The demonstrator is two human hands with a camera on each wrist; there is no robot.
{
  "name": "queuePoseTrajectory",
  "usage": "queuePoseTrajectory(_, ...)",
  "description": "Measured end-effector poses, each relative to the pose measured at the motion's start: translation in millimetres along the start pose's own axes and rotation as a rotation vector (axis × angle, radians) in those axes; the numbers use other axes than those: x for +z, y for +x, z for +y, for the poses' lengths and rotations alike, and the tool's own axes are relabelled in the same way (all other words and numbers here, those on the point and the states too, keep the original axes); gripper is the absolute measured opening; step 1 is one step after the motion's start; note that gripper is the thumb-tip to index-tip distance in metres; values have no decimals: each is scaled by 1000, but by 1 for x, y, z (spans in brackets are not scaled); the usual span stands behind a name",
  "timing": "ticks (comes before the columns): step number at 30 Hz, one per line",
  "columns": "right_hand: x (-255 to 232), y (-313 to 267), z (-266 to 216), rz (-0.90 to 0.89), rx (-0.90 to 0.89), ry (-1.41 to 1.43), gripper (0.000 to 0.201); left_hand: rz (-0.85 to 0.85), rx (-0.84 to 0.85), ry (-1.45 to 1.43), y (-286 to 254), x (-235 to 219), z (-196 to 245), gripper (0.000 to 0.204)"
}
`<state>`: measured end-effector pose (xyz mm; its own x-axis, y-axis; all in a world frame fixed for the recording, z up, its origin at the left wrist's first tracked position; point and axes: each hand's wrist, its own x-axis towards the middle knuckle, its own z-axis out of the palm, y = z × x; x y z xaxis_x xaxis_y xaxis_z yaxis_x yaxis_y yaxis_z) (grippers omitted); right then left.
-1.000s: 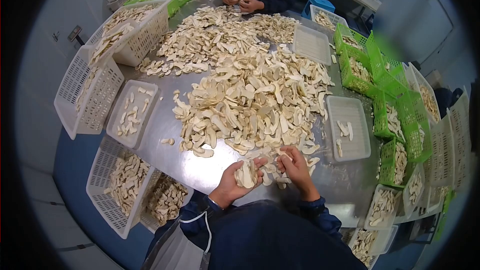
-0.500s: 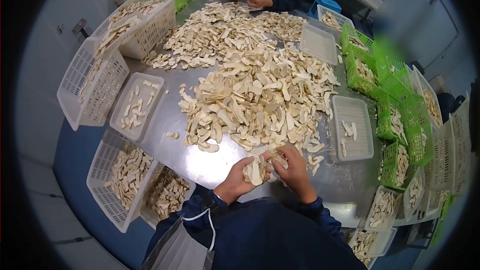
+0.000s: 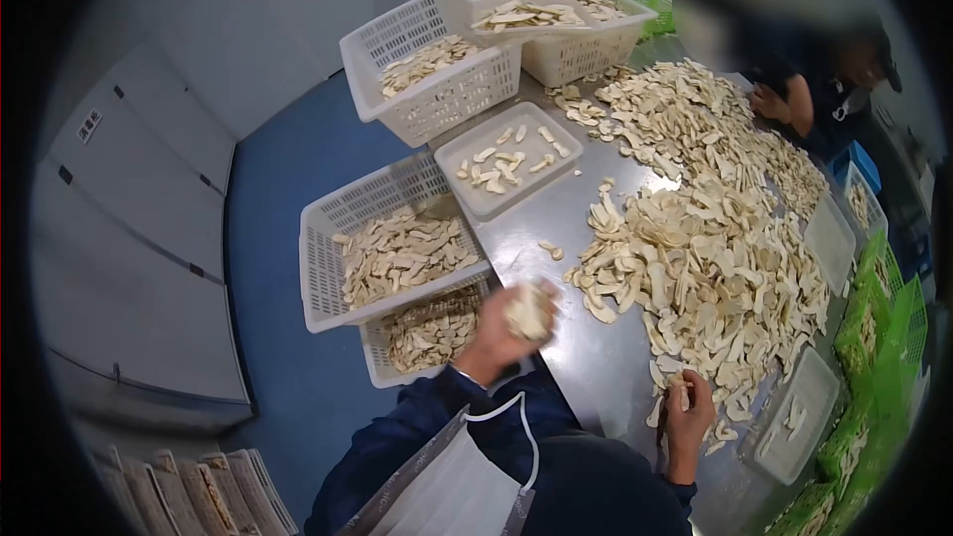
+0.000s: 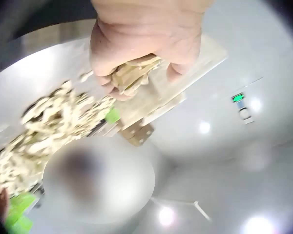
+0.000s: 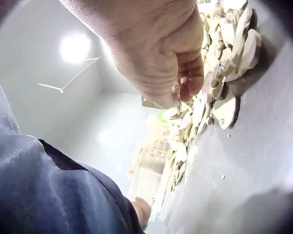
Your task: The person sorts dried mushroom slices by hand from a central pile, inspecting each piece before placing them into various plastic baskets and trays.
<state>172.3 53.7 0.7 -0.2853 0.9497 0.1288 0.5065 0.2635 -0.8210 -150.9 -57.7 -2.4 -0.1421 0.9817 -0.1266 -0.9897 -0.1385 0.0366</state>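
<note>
My left hand (image 3: 489, 335) grips a small bundle of pale mushroom slices (image 3: 527, 314) above the table's left edge. In the left wrist view the fingers curl round these slices (image 4: 133, 77), which show between the palm and fingertips. On the right, my right hand (image 3: 690, 424) is at the near edge of a large mushroom slice pile (image 3: 705, 268), pinching a slice (image 3: 678, 391) at its fingertips. Its fingers (image 5: 192, 80) are curled in the right wrist view, hiding most of that slice.
A white tray (image 3: 483, 206) with several slices lies at the table's left edge, white baskets (image 3: 447, 104) behind it. Lower left stands another filled basket (image 3: 326, 283). A second tray (image 3: 777, 459) and green baskets (image 3: 862, 387) line the right. Another person (image 3: 794, 104) works across the steel table (image 3: 596, 367).
The head view has turned left. My hands, close together half a second ago, are now apart: the left has swung leftward with its slices, while the right stays by the pile.
</note>
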Motion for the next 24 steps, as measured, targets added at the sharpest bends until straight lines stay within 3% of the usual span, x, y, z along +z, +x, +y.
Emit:
queuePoseTrajectory(2,0,0,-4,-5,-39,-5,25,89,294,-140,-19,5,53,48)
queuePoseTrajectory(3,1,0,-4,-22,-37,4,25,236,677,54,-21,26,61,58)
queuePoseTrajectory(6,8,-2,-5,-70,-26,18,27,269,745,-225,-27,23,92,57)
queuePoseTrajectory(9,11,-4,-2,-74,-7,81,25,51,442,-151,-5,-20,65,40)
queuePoseTrajectory(10,11,-6,0,-70,4,111,24,97,312,-141,8,-26,46,29)
queuePoseTrajectory(11,11,-7,-2,-80,3,118,22,21,70,-140,19,-30,22,19)
queuePoseTrajectory(12,8,-7,-7,-82,9,115,20,142,-4,20,26,-26,-11,14)
queuePoseTrajectory(14,-2,-10,-13,-69,48,103,18,76,-243,307,37,-22,-65,16)
queuePoseTrajectory(17,-4,-12,0,31,97,108,17,104,-561,337,44,-10,-133,14)
queuePoseTrajectory(20,-12,-16,-9,112,-27,7,17,79,-667,373,50,-14,-168,13)
queuePoseTrajectory(24,-19,-24,-9,114,-97,-32,19,91,-692,391,51,-9,-181,14)
